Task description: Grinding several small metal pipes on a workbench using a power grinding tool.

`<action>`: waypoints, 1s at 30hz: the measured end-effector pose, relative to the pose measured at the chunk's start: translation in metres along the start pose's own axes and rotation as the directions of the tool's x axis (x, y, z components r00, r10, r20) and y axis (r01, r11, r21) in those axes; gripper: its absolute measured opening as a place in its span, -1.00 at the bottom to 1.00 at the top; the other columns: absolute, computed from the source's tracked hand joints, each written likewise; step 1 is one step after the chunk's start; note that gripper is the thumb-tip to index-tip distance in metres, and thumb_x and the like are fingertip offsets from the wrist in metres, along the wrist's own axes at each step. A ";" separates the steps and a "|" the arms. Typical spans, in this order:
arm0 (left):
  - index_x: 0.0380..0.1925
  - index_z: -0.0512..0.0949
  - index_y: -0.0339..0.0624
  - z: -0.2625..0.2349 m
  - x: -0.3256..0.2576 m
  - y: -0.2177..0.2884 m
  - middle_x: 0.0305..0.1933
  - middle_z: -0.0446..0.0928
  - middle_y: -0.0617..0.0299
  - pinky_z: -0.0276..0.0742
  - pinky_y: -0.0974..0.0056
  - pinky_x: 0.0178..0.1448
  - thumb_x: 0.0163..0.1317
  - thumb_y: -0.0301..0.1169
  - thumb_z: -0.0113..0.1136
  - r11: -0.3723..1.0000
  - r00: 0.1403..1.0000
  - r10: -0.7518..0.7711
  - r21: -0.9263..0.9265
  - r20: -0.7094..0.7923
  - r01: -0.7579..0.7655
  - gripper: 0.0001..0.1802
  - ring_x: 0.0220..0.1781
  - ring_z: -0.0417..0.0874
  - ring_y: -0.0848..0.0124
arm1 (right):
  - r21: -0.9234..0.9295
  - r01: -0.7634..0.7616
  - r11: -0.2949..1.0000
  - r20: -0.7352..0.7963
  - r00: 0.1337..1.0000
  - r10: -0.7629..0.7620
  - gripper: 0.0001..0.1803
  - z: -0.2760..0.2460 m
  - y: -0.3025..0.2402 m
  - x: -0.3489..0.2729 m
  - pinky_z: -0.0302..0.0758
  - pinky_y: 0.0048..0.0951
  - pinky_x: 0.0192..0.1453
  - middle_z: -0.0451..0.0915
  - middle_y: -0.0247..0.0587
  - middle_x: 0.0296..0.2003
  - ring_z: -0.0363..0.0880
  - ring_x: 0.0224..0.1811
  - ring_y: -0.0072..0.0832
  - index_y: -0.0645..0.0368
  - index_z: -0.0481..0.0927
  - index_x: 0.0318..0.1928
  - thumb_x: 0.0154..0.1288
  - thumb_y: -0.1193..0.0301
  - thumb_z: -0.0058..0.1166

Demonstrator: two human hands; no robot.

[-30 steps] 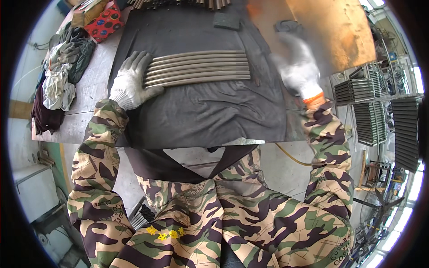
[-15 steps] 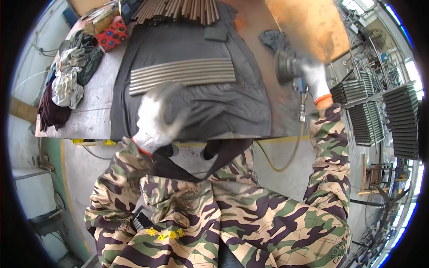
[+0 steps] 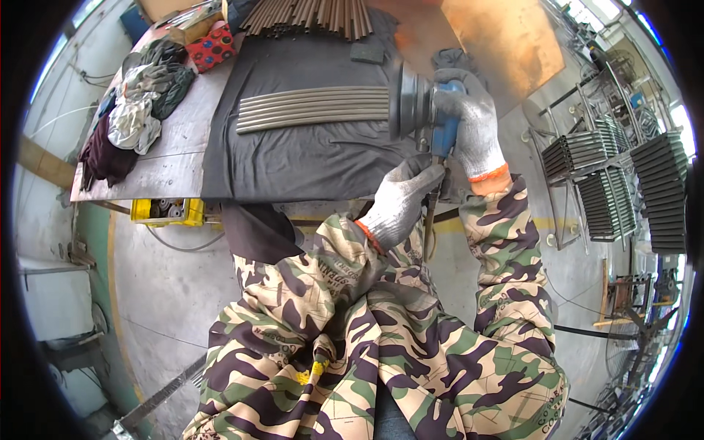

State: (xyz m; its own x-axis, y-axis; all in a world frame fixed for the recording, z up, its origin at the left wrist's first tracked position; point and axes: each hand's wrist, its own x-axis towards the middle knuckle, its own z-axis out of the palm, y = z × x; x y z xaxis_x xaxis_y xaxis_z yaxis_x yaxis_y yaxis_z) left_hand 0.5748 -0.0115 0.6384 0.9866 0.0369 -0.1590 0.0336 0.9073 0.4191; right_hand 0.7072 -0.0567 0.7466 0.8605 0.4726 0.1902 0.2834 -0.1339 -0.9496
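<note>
My right hand (image 3: 477, 125), in a grey-white knit glove with an orange cuff, grips an air sander (image 3: 413, 106) by its blue body. The sander's dark round pad stands on edge, facing left, beside the right ends of the metal tubes. Below the tool, my left hand (image 3: 400, 198), gloved alike, is closed around the hose end (image 3: 434, 183) under the sander. Several metal tubes (image 3: 315, 108) lie side by side in a row on the black cloth (image 3: 293, 165) covering the table. Whether the pad touches the tube ends, I cannot tell.
More brownish tubes (image 3: 308, 18) are heaped at the far edge, near a small dark block (image 3: 367, 53). Rags (image 3: 136, 125) and a red patterned box (image 3: 211, 48) lie at left. A yellow crate (image 3: 192, 213) sits below the table; racks of dark tubes (image 3: 653, 191) stand at right.
The sander has come left from the right side of the table to the tube ends. My left hand has moved from the near left of the tubes rightward to the sander's hose.
</note>
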 end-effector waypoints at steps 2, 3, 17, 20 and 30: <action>0.00 0.61 -0.20 0.002 -0.001 -0.008 -0.19 0.66 0.26 0.67 0.24 0.00 0.56 -0.35 0.23 0.993 1.000 -0.019 -0.120 0.007 0.019 -0.83 -0.22 0.68 0.40 | 0.034 -0.042 0.999 -0.006 0.999 0.042 -0.66 0.000 0.004 -0.009 0.57 -0.53 -0.18 0.69 -0.28 -0.29 0.61 -0.31 -0.62 0.32 0.69 -0.01 0.19 0.48 0.25; 0.00 0.61 -0.20 0.002 -0.001 -0.011 -0.19 0.66 0.26 0.67 0.24 0.00 0.56 -0.35 0.23 0.992 1.000 -0.018 -0.125 0.009 0.019 -0.83 -0.22 0.68 0.40 | 0.073 -0.083 0.994 -0.008 0.996 0.084 -0.66 0.000 0.005 -0.012 0.57 -0.53 -0.18 0.69 -0.28 -0.29 0.61 -0.32 -0.63 0.32 0.69 -0.01 0.18 0.48 0.24; -0.03 0.57 -0.25 0.004 -0.010 -0.017 -0.25 0.65 0.22 0.74 0.32 -0.19 0.49 -0.40 0.33 0.989 0.987 -0.058 -0.140 -0.151 0.037 -0.80 -0.35 0.73 0.44 | 0.445 -0.249 0.860 0.054 0.966 0.252 -0.57 0.002 0.028 -0.023 0.68 -0.44 -0.03 0.65 -0.22 -0.17 0.66 -0.19 -0.51 0.36 0.58 0.16 0.27 0.52 0.07; -0.01 0.57 -0.28 0.007 -0.010 -0.017 -0.24 0.67 0.24 0.76 0.32 -0.24 0.50 -0.37 0.32 0.995 0.975 -0.095 -0.021 -0.200 0.093 -0.77 -0.36 0.72 0.48 | 0.425 -0.278 0.861 0.044 0.957 0.287 -0.53 -0.004 0.035 -0.021 0.73 -0.38 -0.01 0.66 -0.17 -0.07 0.70 -0.17 -0.42 0.36 0.51 0.24 0.32 0.52 0.04; 0.00 0.59 -0.26 0.005 -0.009 -0.020 -0.22 0.70 0.22 0.78 0.36 -0.24 0.50 -0.33 0.32 0.991 0.959 -0.060 0.099 -0.276 0.091 -0.75 -0.35 0.74 0.51 | 0.440 -0.285 0.851 0.124 0.958 0.257 -0.54 0.000 0.044 -0.022 0.79 -0.25 0.02 0.68 -0.07 -0.01 0.77 -0.08 -0.28 0.34 0.51 0.22 0.34 0.47 0.09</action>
State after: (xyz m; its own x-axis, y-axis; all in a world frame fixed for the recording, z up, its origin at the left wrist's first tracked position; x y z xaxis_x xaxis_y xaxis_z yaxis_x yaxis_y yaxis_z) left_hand 0.5665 -0.0321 0.6363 0.9001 0.0967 -0.4248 0.1386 0.8608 0.4898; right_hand 0.7005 -0.0730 0.7004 0.8450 0.5266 -0.0929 -0.1909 0.1347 -0.9723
